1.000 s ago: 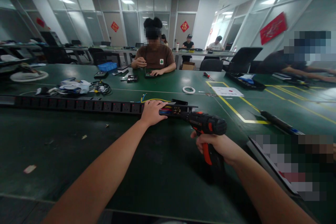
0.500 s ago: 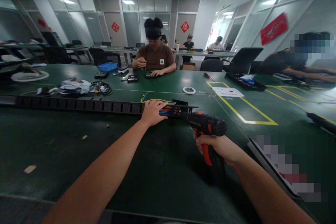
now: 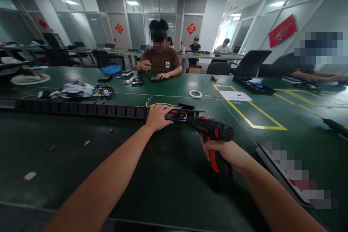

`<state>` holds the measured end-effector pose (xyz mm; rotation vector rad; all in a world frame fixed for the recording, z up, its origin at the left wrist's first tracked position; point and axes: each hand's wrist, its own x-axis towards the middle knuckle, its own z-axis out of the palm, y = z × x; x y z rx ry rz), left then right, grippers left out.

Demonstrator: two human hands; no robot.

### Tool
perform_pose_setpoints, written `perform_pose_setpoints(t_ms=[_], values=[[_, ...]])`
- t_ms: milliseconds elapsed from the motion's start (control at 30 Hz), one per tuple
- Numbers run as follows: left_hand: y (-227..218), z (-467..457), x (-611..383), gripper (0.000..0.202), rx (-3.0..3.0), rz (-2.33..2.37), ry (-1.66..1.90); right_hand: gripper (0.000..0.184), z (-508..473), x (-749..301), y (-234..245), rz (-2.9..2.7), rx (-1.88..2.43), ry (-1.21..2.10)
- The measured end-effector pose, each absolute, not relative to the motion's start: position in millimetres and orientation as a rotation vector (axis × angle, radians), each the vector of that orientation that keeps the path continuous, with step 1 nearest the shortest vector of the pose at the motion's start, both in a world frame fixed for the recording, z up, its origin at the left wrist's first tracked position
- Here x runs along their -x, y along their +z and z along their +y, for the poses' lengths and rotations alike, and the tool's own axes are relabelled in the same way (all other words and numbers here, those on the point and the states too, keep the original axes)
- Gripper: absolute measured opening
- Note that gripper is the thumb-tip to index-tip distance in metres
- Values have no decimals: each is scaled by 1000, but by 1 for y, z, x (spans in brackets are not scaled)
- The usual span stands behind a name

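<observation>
A long black power strip (image 3: 108, 111) with a row of sockets lies across the green table. Its right end is uncovered, showing red, yellow and blue wires and metal terminals (image 3: 183, 115). My left hand (image 3: 159, 117) is wrapped over the strip beside that end, its fingers on the far side. In my right hand (image 3: 217, 148) is a black and orange cordless screwdriver (image 3: 213, 128), gripped by its handle. The tool's nose points left at the terminals; whether its tip touches a screw is too small to tell.
Behind the strip lie a cable bundle (image 3: 104, 91), a blue basket (image 3: 111, 69) and a white ring-shaped coil (image 3: 195, 94). A white sheet (image 3: 236, 95) overlaps yellow tape lines. At right is a black-handled tool (image 3: 335, 127). A person (image 3: 160, 58) works across the table.
A light now shines on the terminals at the screwdriver's nose. Both hands and the strip stay almost where they were; the view shifts only slightly.
</observation>
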<state>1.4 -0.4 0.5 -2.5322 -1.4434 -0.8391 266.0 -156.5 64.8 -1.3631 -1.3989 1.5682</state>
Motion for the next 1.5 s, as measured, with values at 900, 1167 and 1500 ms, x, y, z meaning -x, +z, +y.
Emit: perform_pose_setpoints(t_ms=[900, 1167, 1500], values=[[0, 0, -1, 68, 2518, -1426, -832, 6, -155, -268, 63, -1397, 1369, 1568], [-1, 2, -2, 69, 2515, -1424, -841, 5, -156, -268, 63, -1382, 1342, 1578], [0, 0, -2, 68, 2514, -1425, -838, 19, -157, -266, 62, -1328, 1386, 1562]])
